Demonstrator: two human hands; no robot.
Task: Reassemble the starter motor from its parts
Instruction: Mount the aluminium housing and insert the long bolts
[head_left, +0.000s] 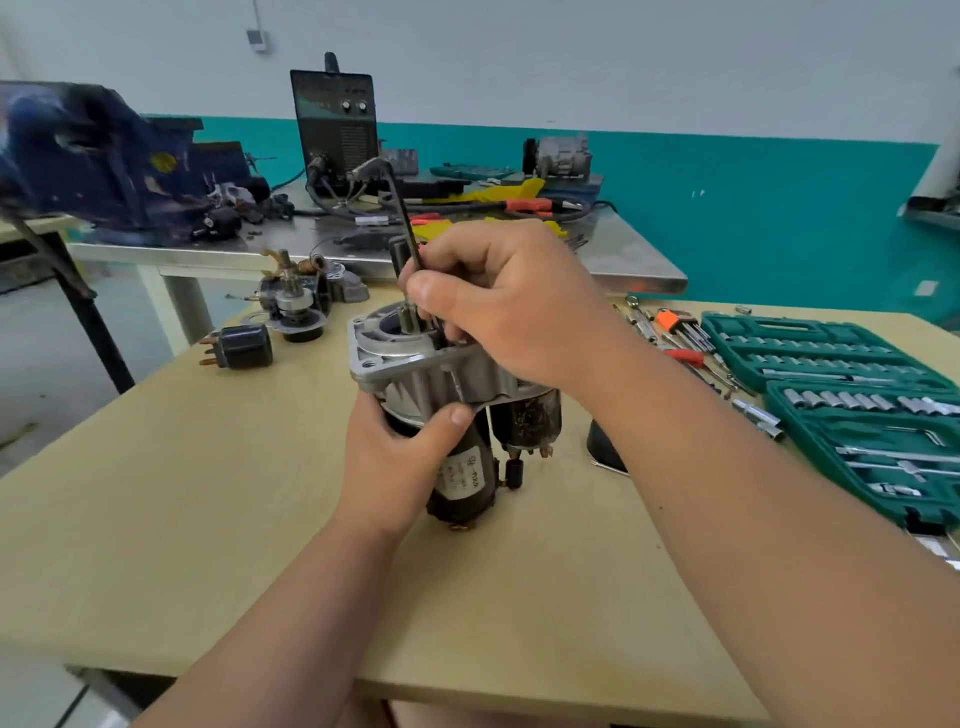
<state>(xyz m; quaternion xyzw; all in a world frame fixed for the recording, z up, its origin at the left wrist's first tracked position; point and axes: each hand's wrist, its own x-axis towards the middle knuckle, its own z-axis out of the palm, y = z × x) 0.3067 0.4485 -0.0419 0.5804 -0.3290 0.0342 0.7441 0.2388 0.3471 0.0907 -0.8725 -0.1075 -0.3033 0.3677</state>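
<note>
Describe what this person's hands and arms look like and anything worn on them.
The left hand and the right hand are bare: no gloves, rings or watch visible. The left forearm and right forearm are also uncovered, no sleeve in view. Fingernails are short, unpainted.

Nothing on the workbench can be read.
A white label (464, 475) sits on the black body of the starter motor (410, 374) at the centre of the view. It has a round emblem at its top and a few lines of print below, all too blurred to read. The black machine (336, 130) at 11 o'clock shows faint markings above two knobs, also unreadable.
</note>
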